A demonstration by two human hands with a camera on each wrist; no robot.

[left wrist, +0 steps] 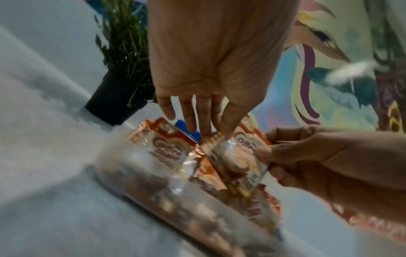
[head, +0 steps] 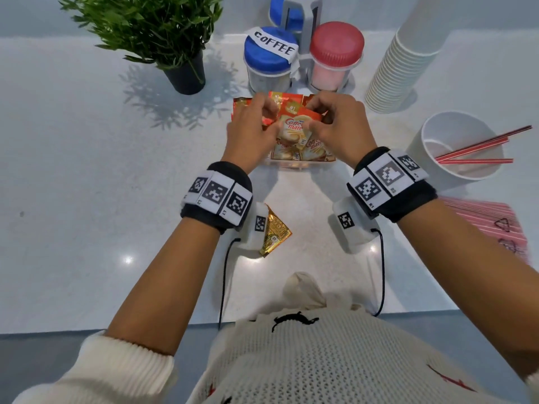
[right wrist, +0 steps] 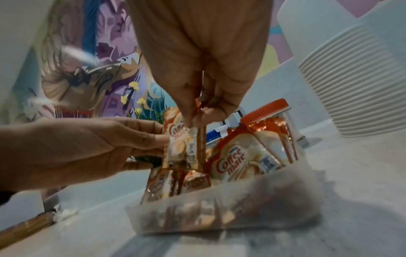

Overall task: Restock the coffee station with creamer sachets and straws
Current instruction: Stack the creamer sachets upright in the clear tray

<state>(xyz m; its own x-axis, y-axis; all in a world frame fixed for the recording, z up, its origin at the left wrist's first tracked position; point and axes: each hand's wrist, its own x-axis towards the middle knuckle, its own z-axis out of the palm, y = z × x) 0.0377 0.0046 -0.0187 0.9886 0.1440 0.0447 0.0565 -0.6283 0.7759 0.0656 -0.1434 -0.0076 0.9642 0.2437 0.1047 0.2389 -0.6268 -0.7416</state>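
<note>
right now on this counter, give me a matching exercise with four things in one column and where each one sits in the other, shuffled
Things:
1. creamer sachets
2. red straws
3. gold sachet
4. potted plant

Places:
A. lying flat on the counter by the left wrist
B. far left of the counter
C. standing in the clear holder, between the left hand and right hand
D. leaning in the white cup on the right

Pairs: 1-C, 2-D, 3-A, 4-B

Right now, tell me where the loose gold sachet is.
In the head view, the gold sachet lies flat on the white counter, just beside the left wrist, nearer the person than the clear sachet container.
</note>
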